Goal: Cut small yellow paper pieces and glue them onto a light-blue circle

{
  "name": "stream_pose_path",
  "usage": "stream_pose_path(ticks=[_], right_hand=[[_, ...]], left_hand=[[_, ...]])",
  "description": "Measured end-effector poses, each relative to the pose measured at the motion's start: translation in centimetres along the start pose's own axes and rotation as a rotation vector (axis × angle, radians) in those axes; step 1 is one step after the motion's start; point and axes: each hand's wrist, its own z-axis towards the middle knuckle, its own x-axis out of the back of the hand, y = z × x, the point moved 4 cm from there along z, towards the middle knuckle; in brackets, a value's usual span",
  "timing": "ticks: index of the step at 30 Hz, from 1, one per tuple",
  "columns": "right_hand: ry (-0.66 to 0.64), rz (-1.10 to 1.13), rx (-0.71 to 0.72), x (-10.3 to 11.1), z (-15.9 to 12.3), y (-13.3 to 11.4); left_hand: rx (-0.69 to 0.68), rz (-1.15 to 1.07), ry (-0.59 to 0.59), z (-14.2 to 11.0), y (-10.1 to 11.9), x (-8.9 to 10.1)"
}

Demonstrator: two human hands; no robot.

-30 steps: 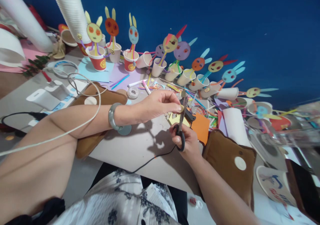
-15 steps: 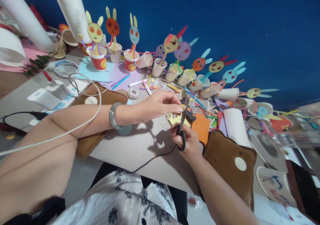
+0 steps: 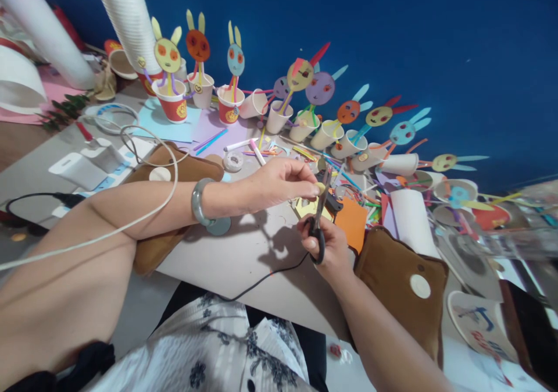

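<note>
My left hand point(image 3: 283, 184), with a grey bangle point(image 3: 199, 202) at the wrist, pinches a small yellow piece of paper point(image 3: 320, 187) between thumb and fingers. Close against that piece are the blades of black-handled scissors point(image 3: 323, 201), pointing up and away from me. The fingers of my right hand point(image 3: 329, 245) are wrapped round the scissor handles. Beneath the hands lie a yellow paper sheet with cut-outs point(image 3: 310, 207) and an orange paper square point(image 3: 351, 223). A dark tool, partly hidden, lies just behind the scissors.
Paper cups with rabbit-faced figures point(image 3: 168, 54) line the blue wall. Brown cushion-like pads lie left point(image 3: 192, 162) and right point(image 3: 399, 287). A white cable point(image 3: 100, 238) crosses my left forearm, and a black cord point(image 3: 261, 284) runs along the table. Markers, tape point(image 3: 233, 160) and scraps are scattered behind.
The scissors' blades have parted slightly around the yellow paper piece and shifted a little. Both hands stay nearly in place, and the whole view has drifted slightly.
</note>
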Motion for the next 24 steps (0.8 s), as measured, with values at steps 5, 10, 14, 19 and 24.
stream_pose_path(ticks=[5, 10, 14, 19, 24], right_hand=[[-0.001, -0.014, -0.009, 0.13, 0.06, 0.11], [-0.001, -0.019, 0.001, 0.22, 0.03, 0.25], [-0.008, 0.001, -0.009, 0.16, 0.00, 0.24], [-0.011, 0.014, -0.017, 0.12, 0.02, 0.06], [-0.002, 0.007, -0.007, 0.25, 0.02, 0.13]], left_hand=[[-0.014, -0.011, -0.009, 0.08, -0.02, 0.06], [-0.014, -0.009, -0.010, 0.11, -0.05, 0.08], [-0.012, -0.008, -0.008, 0.09, 0.06, 0.06], [-0.004, -0.017, 0.000, 0.07, 0.19, 0.00], [-0.007, -0.027, 0.002, 0.06, 0.14, 0.01]])
